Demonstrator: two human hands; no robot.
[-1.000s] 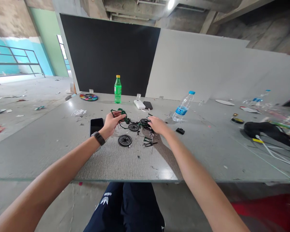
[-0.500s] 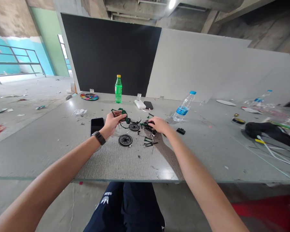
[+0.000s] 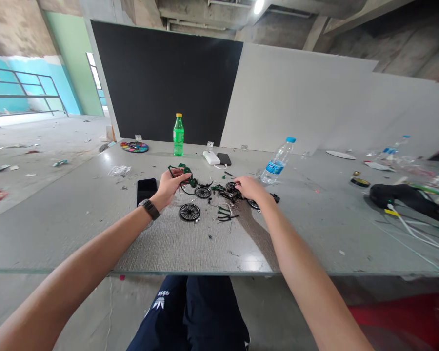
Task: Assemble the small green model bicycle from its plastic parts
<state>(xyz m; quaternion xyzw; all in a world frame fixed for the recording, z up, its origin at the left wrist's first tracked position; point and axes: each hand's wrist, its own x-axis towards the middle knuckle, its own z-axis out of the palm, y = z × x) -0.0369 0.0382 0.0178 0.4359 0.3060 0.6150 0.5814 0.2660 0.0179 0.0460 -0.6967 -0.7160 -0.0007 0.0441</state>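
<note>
My left hand point(image 3: 169, 186) is closed around a dark green toy bicycle frame point(image 3: 185, 173), holding it just above the table. My right hand point(image 3: 249, 188) reaches into a pile of small black and green bicycle parts point(image 3: 225, 192). Its fingers are bent together beside a small wheel point(image 3: 230, 185); whatever lies between the fingertips is hidden. Another wheel point(image 3: 253, 204) shows partly under that hand. Between the hands lie two more spoked wheels, the upper wheel point(image 3: 203, 192) and the nearer wheel point(image 3: 189, 212). A black fork-like part point(image 3: 227, 218) rests at the pile's near side.
A phone point(image 3: 146, 189) lies by my left wrist. Farther back are crumpled clear plastic point(image 3: 119, 169), a green bottle point(image 3: 178, 135), a white power bank point(image 3: 211, 157) and a tilted water bottle point(image 3: 277, 163). Black tape point(image 3: 360, 182) and a black cabled object point(image 3: 398, 197) are at right.
My right hand has shifted right across the parts pile, uncovering the small wheel. A wheel now shows beneath it. My left hand keeps the green frame in the same place.
</note>
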